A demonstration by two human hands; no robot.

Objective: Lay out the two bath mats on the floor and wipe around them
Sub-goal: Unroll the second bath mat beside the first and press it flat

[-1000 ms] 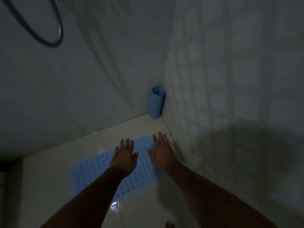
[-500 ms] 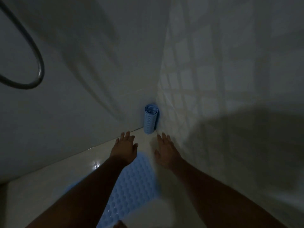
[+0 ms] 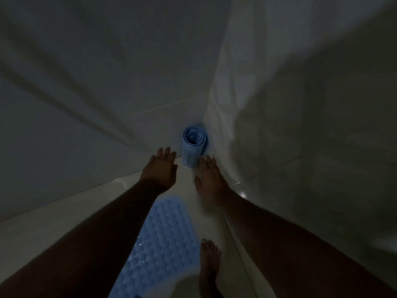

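Note:
A blue bath mat (image 3: pixel 163 241) with a bumpy surface lies flat on the pale floor, partly under my left forearm. A second blue mat (image 3: pixel 192 148), rolled into a tube, stands upright in the corner where the two walls meet. My left hand (image 3: pixel 160 168) reaches out with straight fingers just left of the roll. My right hand (image 3: pixel 209 175) is stretched out with straight fingers, its tips close to the roll's lower right side. Neither hand holds anything.
The room is dim. A plain wall (image 3: pixel 96 104) runs along the left and a tiled wall (image 3: pixel 300 125) along the right, meeting at the corner. My bare foot (image 3: pixel 209 265) stands on the glossy floor (image 3: pixel 53 231) beside the flat mat.
Both hands have lifted off the flat mat and moved forward to either side of the rolled mat in the corner. The view has shifted closer to the corner.

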